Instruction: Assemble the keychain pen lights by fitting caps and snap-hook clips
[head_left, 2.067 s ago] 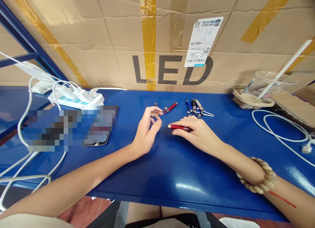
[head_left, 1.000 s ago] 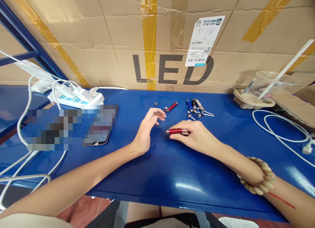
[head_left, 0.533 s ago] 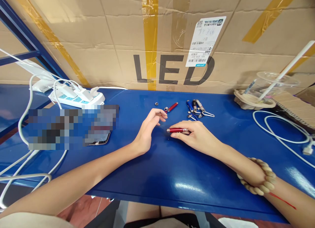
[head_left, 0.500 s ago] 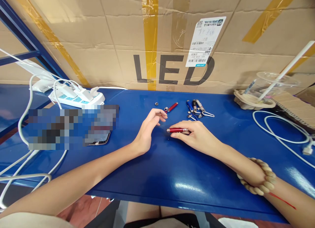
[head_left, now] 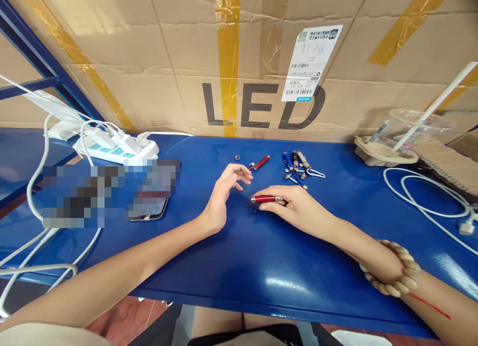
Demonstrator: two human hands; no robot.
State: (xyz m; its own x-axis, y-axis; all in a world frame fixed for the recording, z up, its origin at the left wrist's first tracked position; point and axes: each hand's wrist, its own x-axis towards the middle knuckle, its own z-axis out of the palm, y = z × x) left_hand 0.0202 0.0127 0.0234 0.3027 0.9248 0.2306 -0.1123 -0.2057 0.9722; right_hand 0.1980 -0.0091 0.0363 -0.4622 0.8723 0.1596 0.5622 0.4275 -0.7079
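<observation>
Between the thumb and fingers of my right hand lies a red keychain flashlight, a slim metal tube with a silver end pointing left. It is held roughly level, close above the table. My left hand is open just left of it, fingers curved and apart, with nothing in them. Past my left fingertips lies another red flashlight with small metal parts at its lower end. A little silver ring-like piece sits beyond my left hand. Blue, black and silver flashlights with a clip lie grouped behind my right hand.
The blue table ends at a large cardboard box. On the left are a white power strip, cables and a phone, partly blurred. A pulp tray, plastic cup, notebook and white cable occupy the right.
My right hand has shifted the red flashlight very slightly left. My left hand has drifted a touch left and stays open.
</observation>
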